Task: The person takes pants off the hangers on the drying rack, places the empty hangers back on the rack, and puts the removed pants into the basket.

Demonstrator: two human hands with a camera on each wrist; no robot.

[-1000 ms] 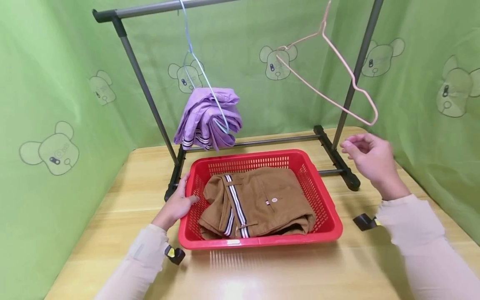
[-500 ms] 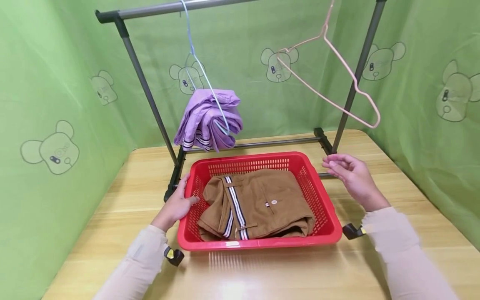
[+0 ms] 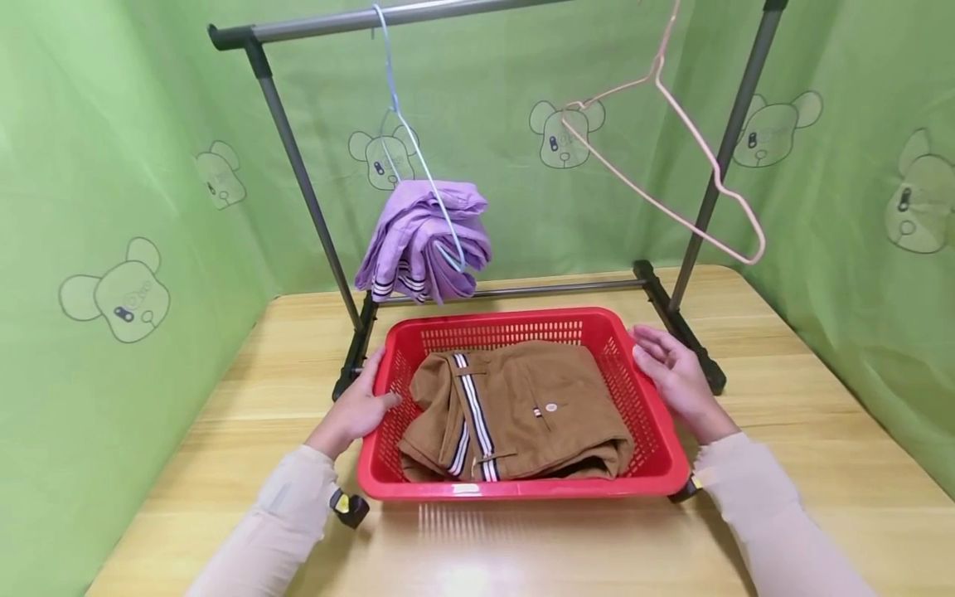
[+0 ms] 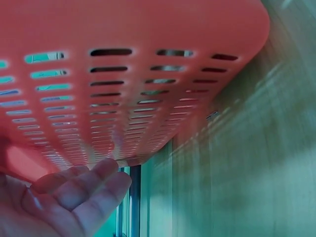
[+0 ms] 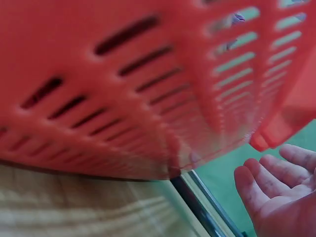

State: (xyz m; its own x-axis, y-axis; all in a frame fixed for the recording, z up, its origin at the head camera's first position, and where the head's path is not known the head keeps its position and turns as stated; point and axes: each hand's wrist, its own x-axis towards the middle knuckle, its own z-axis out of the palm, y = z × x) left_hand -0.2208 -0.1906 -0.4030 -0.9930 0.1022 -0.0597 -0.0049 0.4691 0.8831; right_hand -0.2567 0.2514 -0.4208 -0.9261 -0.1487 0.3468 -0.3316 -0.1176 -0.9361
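Observation:
A red plastic basket (image 3: 522, 489) with slotted walls sits on the table, and folded brown trousers (image 3: 522, 406) with a striped navy-and-white band lie in it. My left hand (image 3: 360, 406) holds the basket's left side, thumb over the rim and fingers outside. In the left wrist view, the fingers (image 4: 94, 192) lie beneath the rim against the slotted wall. At the basket's right rim is my right hand (image 3: 675, 381). The right wrist view shows its fingers (image 5: 276, 173) extended close to the rim, with a small gap.
Behind the basket stands a grey clothes rack (image 3: 298, 166) with black feet. A blue hanger (image 3: 421, 153) hangs at the left, beside folded purple clothing (image 3: 425, 240); a pink hanger (image 3: 686, 120) hangs at the right. Green curtains (image 3: 477, 124) surround the wooden table (image 3: 246, 398).
My right hand has moved left from beside the rack's right post to the basket's right rim. The left hand stays at the left rim. The view has shifted slightly.

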